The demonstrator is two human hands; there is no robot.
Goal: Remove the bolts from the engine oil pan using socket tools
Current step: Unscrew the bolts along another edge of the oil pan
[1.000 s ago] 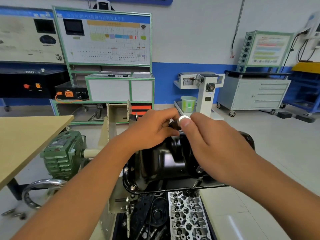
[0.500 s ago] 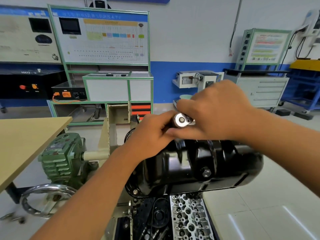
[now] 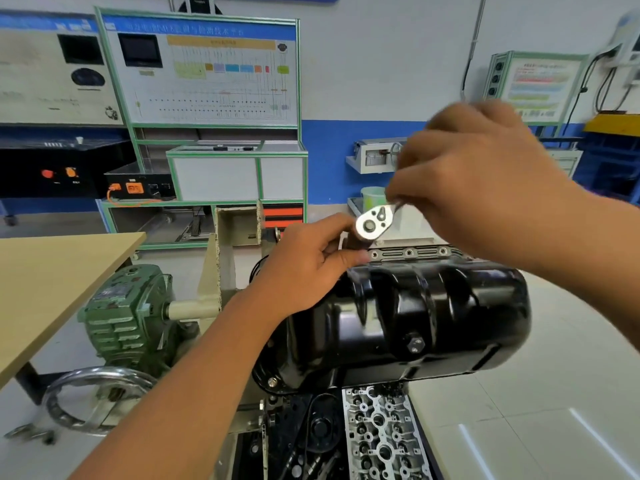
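Observation:
The black oil pan (image 3: 433, 313) sits bolted on an engine held on a stand, drain plug (image 3: 415, 344) facing me. Its far flange (image 3: 408, 252) shows a row of bolt holes or bolts. A silver ratchet head (image 3: 371, 222) stands over the pan's far left corner. My left hand (image 3: 311, 265) pinches the dark socket under the ratchet head. My right hand (image 3: 481, 181) grips the ratchet handle, which is mostly hidden in the fist and blurred. One bolt (image 3: 272, 382) shows at the pan's near left corner.
A wooden table (image 3: 52, 285) stands at left. A green gearbox (image 3: 128, 317) with a handwheel (image 3: 93, 400) sits beside the stand. The cylinder head (image 3: 381, 434) shows below the pan. Training panels (image 3: 201, 71) line the back wall; white floor lies to the right.
My right hand has swung the ratchet handle away to the right, and the ratchet head is now plainly exposed. My left hand stays on the socket. The view has risen over the pan.

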